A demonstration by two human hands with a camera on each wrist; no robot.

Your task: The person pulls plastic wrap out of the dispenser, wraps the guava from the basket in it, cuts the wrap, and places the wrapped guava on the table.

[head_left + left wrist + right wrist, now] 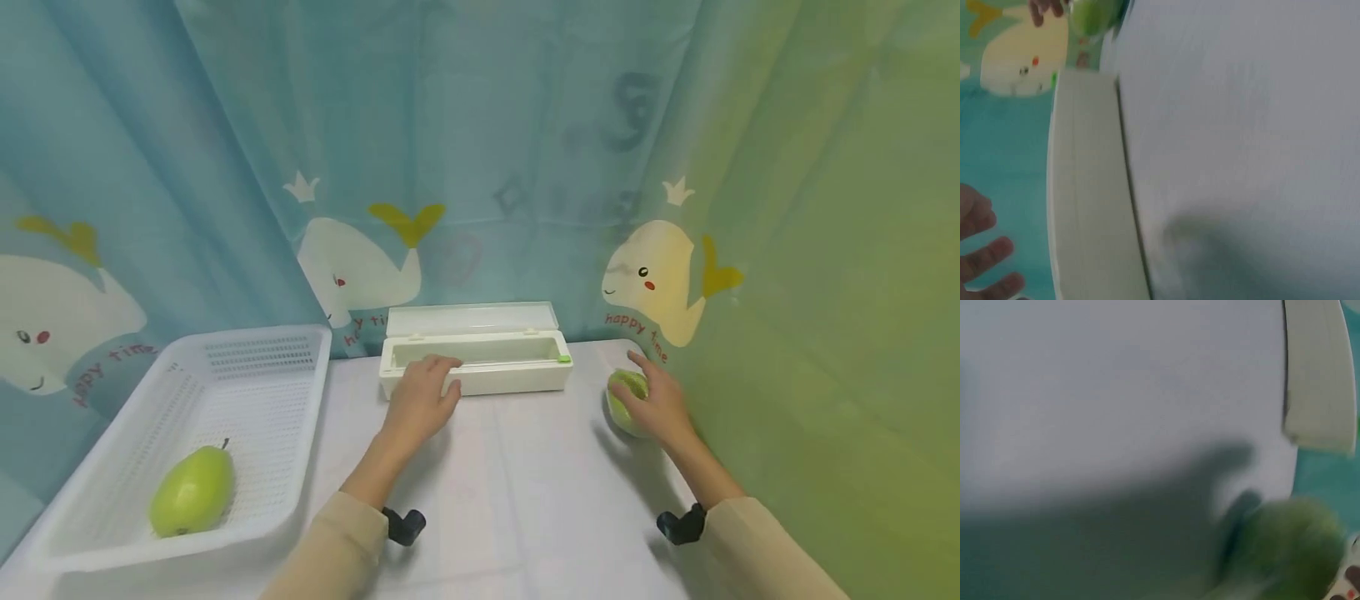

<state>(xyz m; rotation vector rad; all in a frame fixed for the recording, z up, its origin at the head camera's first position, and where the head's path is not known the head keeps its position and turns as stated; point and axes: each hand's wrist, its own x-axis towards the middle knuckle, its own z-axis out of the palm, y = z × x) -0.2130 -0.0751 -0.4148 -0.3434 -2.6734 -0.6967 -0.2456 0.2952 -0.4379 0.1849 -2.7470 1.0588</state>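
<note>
My left hand [423, 398] hovers at the front left of a long white box [517, 382], fingers spread and nothing held. The lid [472, 318] of that box stands up at the back, and a small green slider [564, 359] sits at the right end of its rim. On the right, my right hand [660, 404] has its thumb and fingers spread over a rounded green thing [628, 414] with a paler, shiny lower side. In the right wrist view this green thing [1291, 550] is blurred, and no fingers show there.
A white slotted basket [300, 467] stands at the left of the white-covered table [480, 517], with a green pear [193, 492] lying in it. A curtain [480, 150] with whale prints hangs behind the table and along its right side.
</note>
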